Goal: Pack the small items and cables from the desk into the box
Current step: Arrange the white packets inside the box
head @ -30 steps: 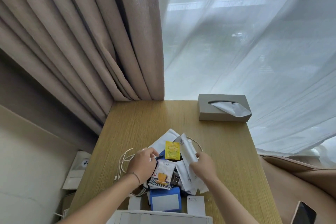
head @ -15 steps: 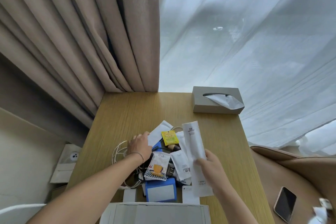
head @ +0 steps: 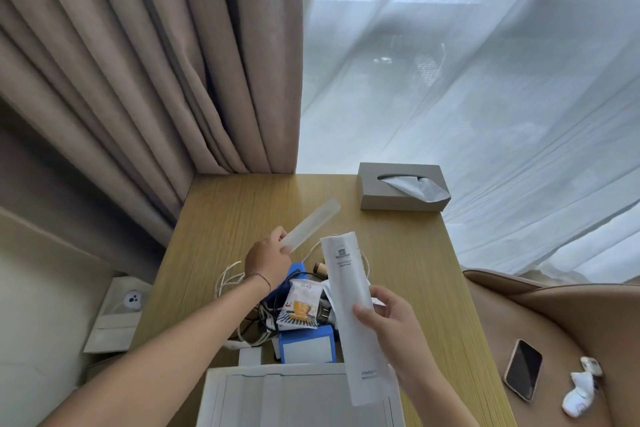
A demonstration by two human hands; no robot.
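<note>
Both hands lifted off the pile, one sachet each, box waiting at the near edge.

My right hand (head: 388, 319) pinches a long white packet (head: 353, 315) upright so I can see its small printed logo, too tiny to read. My left hand (head: 268, 260) pinches a translucent sleeve (head: 310, 224) by its end, clear of the cables (head: 228, 279). The snack pouch (head: 299, 305) and blue carton (head: 306, 347) lie on the bench (head: 408, 253), beside the open box (head: 294, 399).

I see open bench (head: 242, 204) beyond the cluttered pile (head: 298, 308); the tissue box (head: 401, 189) blocks the far right corner, curtains (head: 156, 62) close the back.
</note>
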